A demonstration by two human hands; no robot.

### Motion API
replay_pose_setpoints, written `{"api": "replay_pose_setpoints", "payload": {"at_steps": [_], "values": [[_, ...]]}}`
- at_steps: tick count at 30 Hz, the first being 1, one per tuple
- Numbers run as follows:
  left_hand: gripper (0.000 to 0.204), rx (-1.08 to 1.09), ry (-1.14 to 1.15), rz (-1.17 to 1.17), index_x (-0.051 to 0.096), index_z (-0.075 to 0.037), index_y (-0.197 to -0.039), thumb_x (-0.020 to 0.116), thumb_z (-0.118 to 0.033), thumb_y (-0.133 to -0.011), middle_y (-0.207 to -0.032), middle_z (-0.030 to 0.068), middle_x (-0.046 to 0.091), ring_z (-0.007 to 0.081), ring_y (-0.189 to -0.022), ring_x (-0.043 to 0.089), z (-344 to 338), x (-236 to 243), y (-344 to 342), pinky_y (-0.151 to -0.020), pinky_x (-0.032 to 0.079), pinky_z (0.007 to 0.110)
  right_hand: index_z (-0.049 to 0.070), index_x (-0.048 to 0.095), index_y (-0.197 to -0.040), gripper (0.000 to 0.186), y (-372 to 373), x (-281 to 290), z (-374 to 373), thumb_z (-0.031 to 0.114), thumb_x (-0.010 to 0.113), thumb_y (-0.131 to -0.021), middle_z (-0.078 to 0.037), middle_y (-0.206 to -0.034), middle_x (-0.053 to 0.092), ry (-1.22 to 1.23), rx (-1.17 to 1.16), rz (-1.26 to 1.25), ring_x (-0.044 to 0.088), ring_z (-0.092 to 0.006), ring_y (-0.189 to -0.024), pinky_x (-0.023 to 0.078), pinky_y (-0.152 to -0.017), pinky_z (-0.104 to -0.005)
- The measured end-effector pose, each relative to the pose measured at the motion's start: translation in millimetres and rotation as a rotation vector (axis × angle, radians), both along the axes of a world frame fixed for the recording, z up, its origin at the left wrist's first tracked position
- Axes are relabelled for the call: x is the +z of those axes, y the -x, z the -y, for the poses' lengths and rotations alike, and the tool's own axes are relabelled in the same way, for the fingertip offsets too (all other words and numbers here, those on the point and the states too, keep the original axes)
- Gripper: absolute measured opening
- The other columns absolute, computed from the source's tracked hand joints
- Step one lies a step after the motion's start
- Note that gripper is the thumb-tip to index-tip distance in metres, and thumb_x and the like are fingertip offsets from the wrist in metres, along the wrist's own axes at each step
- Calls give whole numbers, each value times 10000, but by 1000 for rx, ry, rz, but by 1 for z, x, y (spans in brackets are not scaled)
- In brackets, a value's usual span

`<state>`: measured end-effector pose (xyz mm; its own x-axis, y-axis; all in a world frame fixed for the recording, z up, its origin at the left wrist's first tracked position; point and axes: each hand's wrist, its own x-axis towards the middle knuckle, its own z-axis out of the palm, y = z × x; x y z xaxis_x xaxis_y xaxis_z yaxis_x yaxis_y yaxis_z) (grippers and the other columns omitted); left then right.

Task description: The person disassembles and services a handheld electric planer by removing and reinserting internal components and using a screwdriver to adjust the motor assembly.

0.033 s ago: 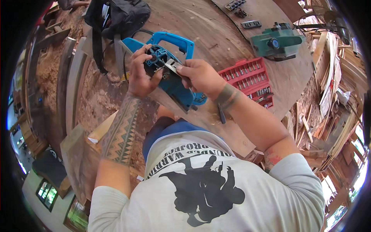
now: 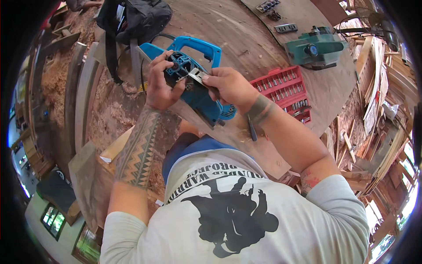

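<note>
A blue electric hand planer (image 2: 200,105) lies tipped on the wooden table in front of me, its opened mechanism facing up. My left hand (image 2: 160,86) is closed round the planer's left side, with its fingers at the dark round part of the mechanism and the thumb below. Between the thumb and fingers of my right hand (image 2: 231,87) is a small flat metal plate (image 2: 196,75) with a slot in it. The plate's far end meets the open part of the planer. My right fingertips are partly hidden under the hand.
A red socket set case (image 2: 288,68) lies open to the right, near a dark-handled tool (image 2: 252,130). Farther back are a green power tool (image 2: 314,47) and a metal part (image 2: 285,27). A black bag (image 2: 145,17) sits at the far left. Wood scraps (image 2: 373,127) crowd the right side.
</note>
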<state>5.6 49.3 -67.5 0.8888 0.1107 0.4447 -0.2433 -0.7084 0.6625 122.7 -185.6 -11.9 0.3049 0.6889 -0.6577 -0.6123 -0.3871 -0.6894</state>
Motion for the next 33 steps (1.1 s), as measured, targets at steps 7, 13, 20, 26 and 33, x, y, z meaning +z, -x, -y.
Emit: {"api": "replay_pose_setpoints", "payload": {"at_steps": [7,13,20,26,33], "values": [[738,-28,180,-64,527,-30,-1462,889,-185,-837,-1377,126,585,294,-1266,595,30,92,13,-1161,430,412,43,631,-1119,352,16,35,24,380,541,-1161,-17,-750,618,-243,-150,-150,504,-70,-532,363,-487,-235],[960,-182,1303,-485,473,25,-1596,971,-253,-824,-1438,119,600,192,-1309,610,78,125,17,-1137,481,341,64,631,-1084,345,24,91,31,392,559,-1162,37,-788,572,-449,-73,-207,511,-38,-634,409,-550,-239],[859,-332,1129,-240,660,56,-1441,1011,-270,-727,-1400,144,596,223,-1311,597,77,125,17,-1123,474,379,-66,486,-1577,470,37,102,30,198,517,-1190,-52,-1459,589,-761,-114,-195,461,-101,-1393,345,-1227,-328],[813,-413,1197,-263,710,30,-1390,1026,-296,-716,-1390,143,581,239,-1286,585,78,128,17,-1111,456,390,-75,472,-1594,489,42,115,35,177,538,-1180,-42,-1410,610,-712,-149,-237,471,-87,-1366,376,-1191,-309],[633,-287,1261,-309,729,-31,-1192,1022,-347,-728,-1278,103,571,207,-1227,561,90,140,18,-1092,437,374,-18,629,-1339,327,41,105,39,253,540,-1180,-29,-1002,671,-679,-111,-428,601,-60,-847,498,-770,-249]]}}
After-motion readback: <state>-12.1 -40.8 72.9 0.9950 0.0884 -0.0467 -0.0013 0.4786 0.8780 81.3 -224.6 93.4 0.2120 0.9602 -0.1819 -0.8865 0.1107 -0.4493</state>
